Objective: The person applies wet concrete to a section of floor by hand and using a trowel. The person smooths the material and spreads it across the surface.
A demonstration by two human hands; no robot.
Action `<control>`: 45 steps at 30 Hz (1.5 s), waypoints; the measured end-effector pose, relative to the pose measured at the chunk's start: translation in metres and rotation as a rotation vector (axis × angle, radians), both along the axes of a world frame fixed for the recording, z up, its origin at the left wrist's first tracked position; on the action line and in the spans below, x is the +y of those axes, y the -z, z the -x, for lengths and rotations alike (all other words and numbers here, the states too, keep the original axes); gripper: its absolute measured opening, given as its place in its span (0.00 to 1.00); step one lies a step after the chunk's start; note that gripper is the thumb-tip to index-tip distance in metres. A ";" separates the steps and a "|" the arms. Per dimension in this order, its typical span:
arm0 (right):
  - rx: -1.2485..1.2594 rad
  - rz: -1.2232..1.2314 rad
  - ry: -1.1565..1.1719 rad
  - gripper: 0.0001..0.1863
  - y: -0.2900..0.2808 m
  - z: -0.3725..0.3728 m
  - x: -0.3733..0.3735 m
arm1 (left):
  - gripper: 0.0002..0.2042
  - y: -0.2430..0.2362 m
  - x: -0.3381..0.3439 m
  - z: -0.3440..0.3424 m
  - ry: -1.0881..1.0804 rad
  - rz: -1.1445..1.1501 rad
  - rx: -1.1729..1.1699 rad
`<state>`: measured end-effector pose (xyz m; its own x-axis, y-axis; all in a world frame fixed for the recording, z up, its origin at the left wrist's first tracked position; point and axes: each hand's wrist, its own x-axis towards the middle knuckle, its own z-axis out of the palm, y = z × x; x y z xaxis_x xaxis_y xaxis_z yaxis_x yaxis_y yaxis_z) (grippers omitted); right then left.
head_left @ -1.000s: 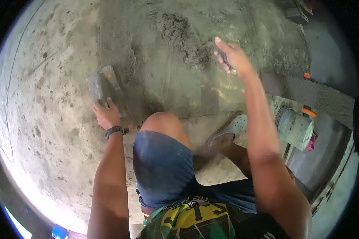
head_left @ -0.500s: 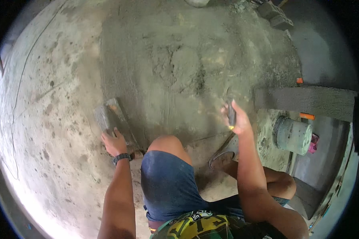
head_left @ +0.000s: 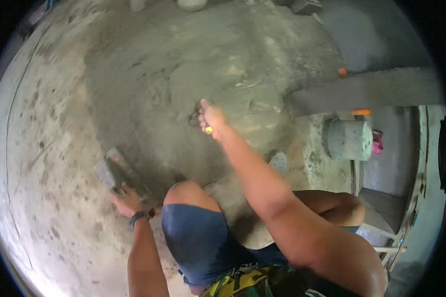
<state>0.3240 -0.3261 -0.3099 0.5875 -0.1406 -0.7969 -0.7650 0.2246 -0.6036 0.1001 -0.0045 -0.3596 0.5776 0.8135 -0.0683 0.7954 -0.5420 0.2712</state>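
My left hand [head_left: 126, 200], with a dark watch at the wrist, grips the near end of a cement-coated grey float [head_left: 115, 168]. The float rests at the border between pale floor and wet cement. My right hand [head_left: 213, 120] is closed round the dark handle of a trowel, whose yellow end [head_left: 209, 130] shows below the fist. It is over the wet grey cement [head_left: 148, 99]; the trowel's blade is blurred and cannot be made out. My bent knee [head_left: 189, 193] is between the two arms.
A clear plastic bucket [head_left: 349, 140] lies on its side at the right, with a pink packet [head_left: 377, 142] beyond it. A cement-covered ledge [head_left: 366, 91] runs rightward, orange pieces [head_left: 362, 112] beside it. Concrete blocks [head_left: 306, 6] stand at the far right. A thin cable [head_left: 16, 94] crosses the left floor.
My right hand has swept left across the wet cement with the trowel. My left hand keeps its grip on the float. The whole view has shifted, uncovering more at the right.
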 end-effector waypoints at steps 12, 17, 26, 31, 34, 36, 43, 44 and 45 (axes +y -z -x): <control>-0.200 0.970 -1.150 0.23 -0.073 -0.010 -0.015 | 0.34 -0.007 -0.018 -0.003 0.058 0.007 0.102; -0.305 1.034 -0.968 0.22 -0.191 0.006 -0.069 | 0.32 -0.031 -0.005 0.001 0.012 0.113 0.091; -0.106 1.048 -0.952 0.34 -0.216 -0.039 -0.302 | 0.30 -0.010 -0.012 -0.007 0.072 0.117 -0.054; -0.152 0.927 -0.962 0.37 -0.100 -0.060 -0.328 | 0.37 0.022 0.037 0.016 0.169 -0.125 -0.021; -0.213 1.010 -0.809 0.37 -0.036 -0.052 -0.390 | 0.39 0.019 0.018 -0.010 0.292 0.310 -0.040; -0.086 0.664 -0.373 0.37 -0.001 -0.051 -0.321 | 0.37 -0.013 0.088 -0.010 0.319 0.278 -0.233; -0.026 1.326 -0.523 0.27 0.023 -0.078 -0.330 | 0.41 -0.049 0.056 -0.155 0.506 0.141 -0.124; -0.086 1.394 -0.818 0.25 0.033 -0.073 -0.342 | 0.43 -0.031 0.032 -0.174 0.498 0.140 -0.095; -0.075 1.435 -0.949 0.24 0.054 -0.067 -0.347 | 0.43 -0.010 0.001 -0.189 0.517 0.172 -0.105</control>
